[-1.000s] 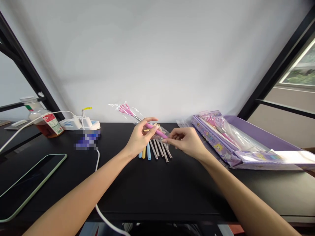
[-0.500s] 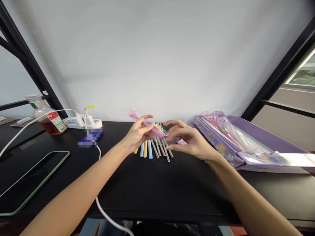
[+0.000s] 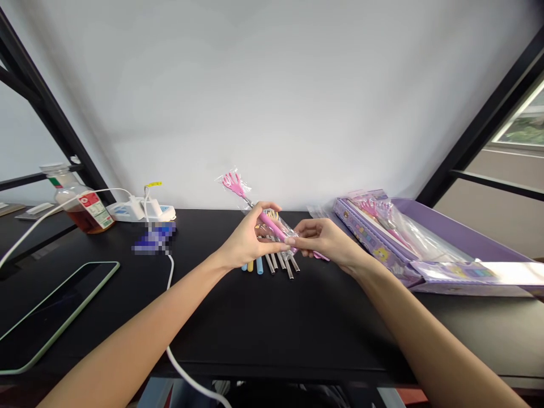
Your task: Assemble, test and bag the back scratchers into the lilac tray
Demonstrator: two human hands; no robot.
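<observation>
My left hand (image 3: 249,242) is closed round the pink handle of a small back-scratcher (image 3: 250,202) with a pink hand-shaped head, still in a clear plastic sleeve. It points up and to the left above the black table (image 3: 263,328). My right hand (image 3: 325,242) pinches the lower end of that sleeve, close to my left fingers. Under both hands lies a row of several unwrapped scratchers (image 3: 272,263) with blue, yellow and metal shafts.
An open purple box (image 3: 408,249) with several wrapped scratchers stands at the right. A tablet (image 3: 51,311) lies at the left front. A drink bottle (image 3: 80,204), a white power strip (image 3: 140,211) and a white cable (image 3: 170,272) are at the back left.
The wrapped pink scratcher was lowered toward the row, then lifted again with its head higher. My right hand opened half a second ago and now pinches the sleeve's end.
</observation>
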